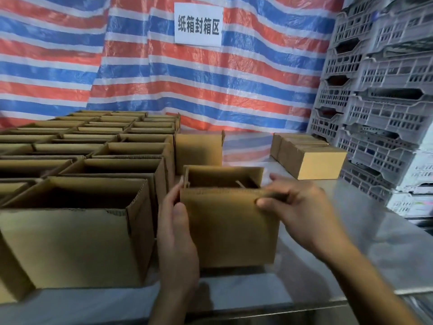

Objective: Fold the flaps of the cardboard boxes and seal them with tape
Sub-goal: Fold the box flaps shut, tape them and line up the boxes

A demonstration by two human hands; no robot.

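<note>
An open cardboard box [228, 227] stands on the metal table [365, 238] in front of me, its flaps upright. My left hand [175, 233] holds its left side, thumb on the near face and fingers along the side wall. My right hand [297, 207] pinches the box's top right corner, thumb on the near flap and fingers over the right side flap. No tape is in view.
Several open boxes [77, 245] fill the table's left half in rows. One more open box [199, 151] stands behind mine. Sealed boxes [309, 156] lie at the back right. Grey plastic crates [379, 102] are stacked on the right. A striped tarp [140, 66] hangs behind.
</note>
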